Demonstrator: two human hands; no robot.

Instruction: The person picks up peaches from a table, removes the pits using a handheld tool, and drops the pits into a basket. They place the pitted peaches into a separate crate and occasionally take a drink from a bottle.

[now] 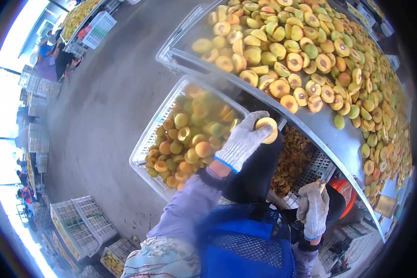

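Note:
My left hand (244,142), in a grey knit glove with a blue cuff edge, grips a cut peach half (267,129) with its yellow flesh showing. The hand is over the near right side of a white crate (141,139) of peaches (185,139), some whole and some cut. My right hand (314,208), gloved alike, is closed beside the metal table's edge. Something small and brownish pokes out at the top of its fingers; I cannot make out what. Between my hands, lower down, a crate holds a heap of brown pits (292,160).
A metal table (345,139) heaped with peach halves (319,60) spans the upper right. Below its edge is an orange-red bucket (349,197). Stacked white crates (81,224) stand on the grey floor (102,116) at lower left. Other people (60,60) sit far left.

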